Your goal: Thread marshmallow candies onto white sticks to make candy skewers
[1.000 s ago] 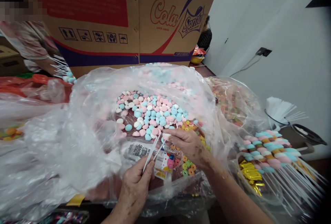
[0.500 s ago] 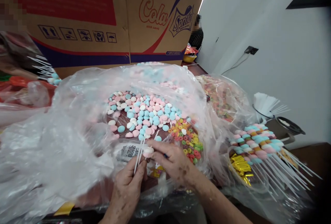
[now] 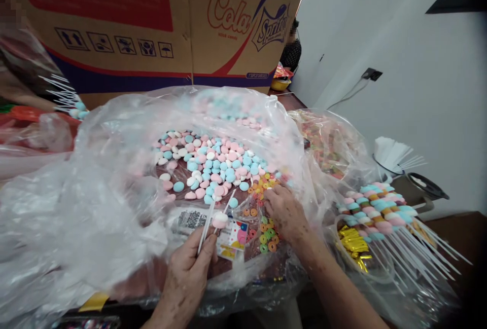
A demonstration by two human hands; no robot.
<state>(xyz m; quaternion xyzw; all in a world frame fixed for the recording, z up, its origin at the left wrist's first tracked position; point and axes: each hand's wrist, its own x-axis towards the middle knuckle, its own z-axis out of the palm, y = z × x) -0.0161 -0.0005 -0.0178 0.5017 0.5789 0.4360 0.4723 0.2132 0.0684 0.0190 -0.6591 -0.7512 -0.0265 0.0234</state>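
My left hand (image 3: 190, 265) is closed around several thin white sticks (image 3: 206, 227) at the front of the table. One of them carries a pink and white marshmallow (image 3: 219, 220) threaded below its tip. My right hand (image 3: 286, 211) is at the pile of colourful ring candies (image 3: 268, 235), fingers bent down into it and drawn together. What its fingertips grip, if anything, is hidden. Beyond both hands, pink, blue and white marshmallows (image 3: 216, 164) lie spread out inside an opened clear plastic bag (image 3: 114, 131).
A large cardboard box (image 3: 133, 20) stands behind the bag. To the right, finished marshmallow skewers (image 3: 380, 210) lie above gold twist ties (image 3: 354, 248). White sticks (image 3: 391, 154) stand near a dark jug (image 3: 413, 189). Another person's arm (image 3: 23, 93) shows at the left.
My right hand has left the marshmallow on the stick and moved right to the ring candies. My left hand stays nearly in place with the sticks. A printed packet is now uncovered.
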